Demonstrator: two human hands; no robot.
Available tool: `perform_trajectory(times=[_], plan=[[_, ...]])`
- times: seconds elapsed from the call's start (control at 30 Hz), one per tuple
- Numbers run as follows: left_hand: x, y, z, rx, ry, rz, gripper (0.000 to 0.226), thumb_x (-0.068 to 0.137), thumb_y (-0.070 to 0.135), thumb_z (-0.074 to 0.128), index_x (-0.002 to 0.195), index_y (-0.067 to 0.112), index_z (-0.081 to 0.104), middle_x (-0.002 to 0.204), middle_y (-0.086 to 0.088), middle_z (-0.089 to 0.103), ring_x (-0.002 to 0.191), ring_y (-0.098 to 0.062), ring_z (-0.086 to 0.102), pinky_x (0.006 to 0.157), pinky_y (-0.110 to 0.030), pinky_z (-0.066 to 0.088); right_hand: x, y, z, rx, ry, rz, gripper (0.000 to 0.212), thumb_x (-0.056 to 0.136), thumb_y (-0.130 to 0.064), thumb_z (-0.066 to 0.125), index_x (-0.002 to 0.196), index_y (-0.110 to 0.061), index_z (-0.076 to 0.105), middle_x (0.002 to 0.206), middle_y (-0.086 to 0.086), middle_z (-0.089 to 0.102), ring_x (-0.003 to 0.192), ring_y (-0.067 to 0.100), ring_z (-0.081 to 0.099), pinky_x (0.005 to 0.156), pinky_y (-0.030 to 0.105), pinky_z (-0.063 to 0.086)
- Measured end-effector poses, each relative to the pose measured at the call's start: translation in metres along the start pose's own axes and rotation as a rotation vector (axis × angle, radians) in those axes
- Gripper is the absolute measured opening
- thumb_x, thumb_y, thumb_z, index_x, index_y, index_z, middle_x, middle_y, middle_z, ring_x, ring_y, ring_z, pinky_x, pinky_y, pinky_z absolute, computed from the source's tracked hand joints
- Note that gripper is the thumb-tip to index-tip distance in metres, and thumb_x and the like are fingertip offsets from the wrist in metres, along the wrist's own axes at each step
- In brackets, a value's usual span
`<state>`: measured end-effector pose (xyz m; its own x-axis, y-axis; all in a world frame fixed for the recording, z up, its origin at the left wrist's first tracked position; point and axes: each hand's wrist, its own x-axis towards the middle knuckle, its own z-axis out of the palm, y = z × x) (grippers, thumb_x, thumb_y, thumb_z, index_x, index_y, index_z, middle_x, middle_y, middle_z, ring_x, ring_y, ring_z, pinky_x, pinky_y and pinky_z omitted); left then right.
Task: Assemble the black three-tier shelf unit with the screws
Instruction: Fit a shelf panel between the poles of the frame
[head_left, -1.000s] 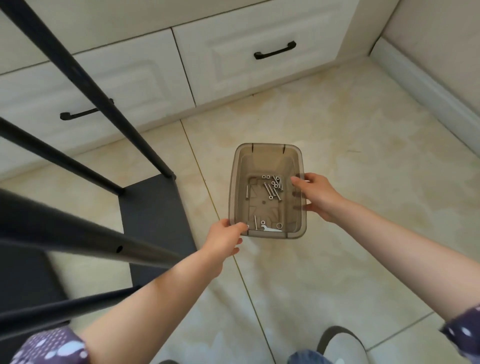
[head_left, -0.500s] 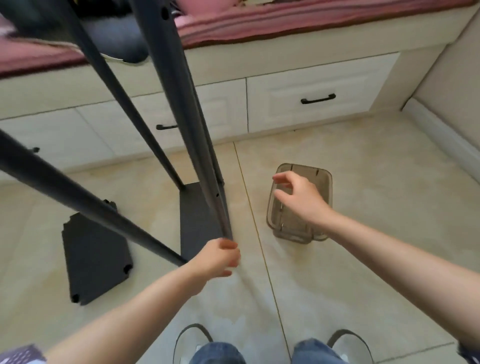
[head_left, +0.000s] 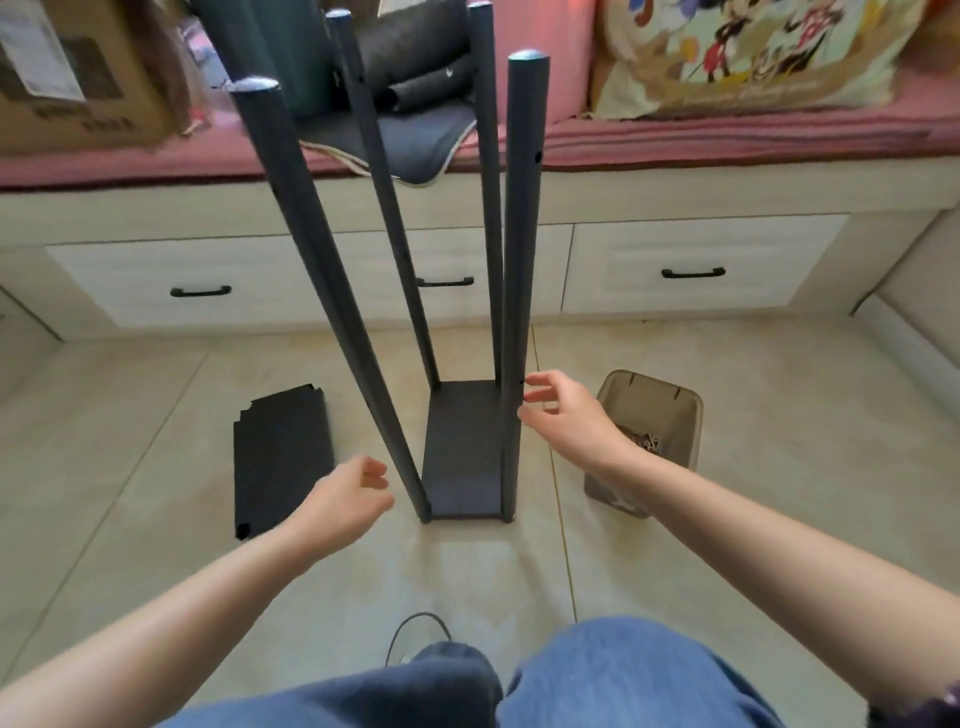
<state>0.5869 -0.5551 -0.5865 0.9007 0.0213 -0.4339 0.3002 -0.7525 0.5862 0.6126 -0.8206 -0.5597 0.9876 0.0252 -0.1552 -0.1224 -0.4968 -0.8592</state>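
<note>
Shelf unit (head_left: 460, 447) stands upright between your hands: left hand (head_left: 345, 501) loosely curled, holding nothing; right hand (head_left: 563, 415) spread beside its near-right post (head_left: 522, 260).

Four black poles (head_left: 519, 291) rising from the base panel (head_left: 460, 447), fencing a narrow shaft reachable only between them or from above. Open tiled floor (head_left: 467, 566) in front; loose black panel (head_left: 283, 457) lying well left of the frame, plastic bin (head_left: 649, 415) standing just right. Left hand (head_left: 348, 501) and right hand (head_left: 563, 421) flanking the near poles, fingers loose, right fingertips at the near right pole.
</note>
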Motion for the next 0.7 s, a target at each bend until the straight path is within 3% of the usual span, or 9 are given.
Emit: perform_trajectory(times=[0.13, 0.3, 0.4, 0.5, 0.7], plan=[[0.010, 0.007, -0.028, -0.084, 0.086, 0.029, 0.044, 0.096, 0.019, 0.061, 0.138, 0.014, 0.047, 0.125, -0.002, 0.059, 0.096, -0.019, 0.066, 0.085, -0.039, 0.059, 0.006, -0.010, 0.000, 0.016, 0.054, -0.024, 0.047, 0.098, -0.034, 0.059, 0.140, -0.025, 0.042, 0.119, -0.008, 0.056, 0.097, 0.002, 0.053, 0.069, 0.011, 0.038], [0.024, 0.034, -0.059, -0.175, 0.147, 0.192, 0.053, 0.095, 0.023, 0.067, 0.143, 0.024, 0.045, 0.130, 0.006, 0.056, 0.113, -0.018, 0.060, 0.096, -0.040, 0.054, 0.016, -0.024, 0.002, -0.058, 0.127, -0.087, 0.028, 0.099, -0.034, 0.056, 0.122, -0.017, 0.056, 0.108, -0.007, 0.060, 0.098, 0.006, 0.054, 0.062, 0.006, 0.039], [0.029, 0.046, -0.062, -0.185, 0.142, 0.304, 0.048, 0.095, 0.020, 0.067, 0.138, 0.029, 0.049, 0.125, 0.011, 0.058, 0.110, -0.012, 0.060, 0.091, -0.030, 0.048, 0.021, -0.029, 0.004, -0.108, 0.123, -0.104, 0.021, 0.101, -0.028, 0.053, 0.118, -0.016, 0.057, 0.102, -0.010, 0.057, 0.094, 0.006, 0.053, 0.061, 0.004, 0.040], [0.032, 0.044, -0.056, -0.219, 0.170, 0.357, 0.027, 0.095, 0.018, 0.067, 0.118, 0.027, 0.057, 0.114, 0.011, 0.067, 0.104, -0.006, 0.062, 0.092, -0.028, 0.052, 0.028, -0.030, 0.002, -0.161, 0.095, -0.098, 0.026, 0.101, -0.027, 0.052, 0.123, -0.014, 0.054, 0.108, -0.006, 0.057, 0.098, 0.009, 0.054, 0.078, 0.017, 0.044], [0.035, 0.035, -0.045, -0.225, 0.226, 0.413, 0.015, 0.094, 0.022, 0.069, 0.099, 0.032, 0.059, 0.098, 0.009, 0.070, 0.096, -0.006, 0.066, 0.079, -0.019, 0.050, 0.042, -0.027, -0.003, -0.175, 0.072, -0.070, 0.026, 0.102, -0.027, 0.049, 0.126, -0.016, 0.051, 0.110, -0.005, 0.057, 0.100, 0.016, 0.059, 0.083, 0.033, 0.055]])
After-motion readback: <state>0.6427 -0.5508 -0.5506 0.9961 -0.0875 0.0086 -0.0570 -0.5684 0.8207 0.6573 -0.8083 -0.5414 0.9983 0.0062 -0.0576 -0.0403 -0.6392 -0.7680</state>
